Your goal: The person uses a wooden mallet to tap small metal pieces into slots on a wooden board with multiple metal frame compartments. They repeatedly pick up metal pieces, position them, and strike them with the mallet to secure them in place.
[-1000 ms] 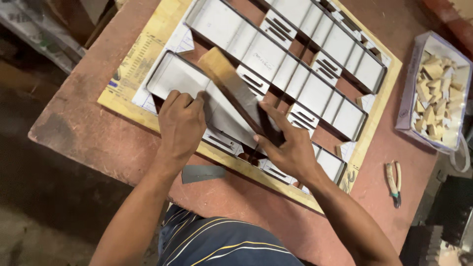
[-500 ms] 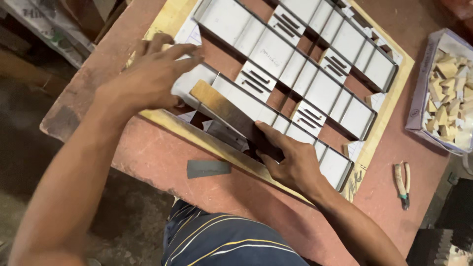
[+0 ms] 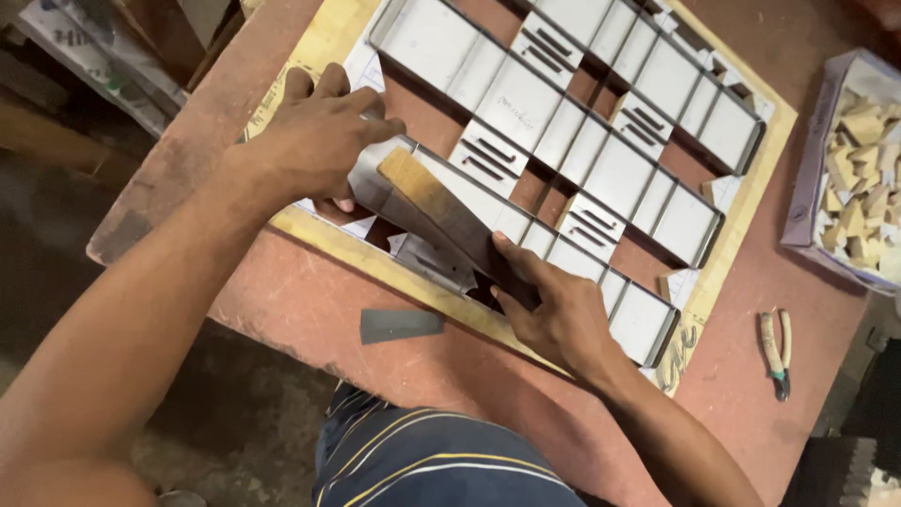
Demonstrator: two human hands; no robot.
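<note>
My left hand (image 3: 319, 141) presses down on the left end of the nearest shiny metal channel strip (image 3: 427, 216), fingers curled over its edge. My right hand (image 3: 554, 305) grips the dark lower end of a long wooden block (image 3: 436, 207) that lies slanted across that strip. Two more metal strips with slotted plates (image 3: 601, 150) lie in parallel farther back. All rest on a pale wooden board (image 3: 328, 38) covered with a paper drawing.
The board sits on a reddish worktable (image 3: 300, 310). A small loose grey metal plate (image 3: 402, 325) lies near the front edge. Pliers (image 3: 777, 345) lie at the right. A tray of small wooden wedges (image 3: 859, 169) stands at the far right.
My left hand moved from the strip's middle up to its left end. My right hand and the wooden block shifted slightly along the strip.
</note>
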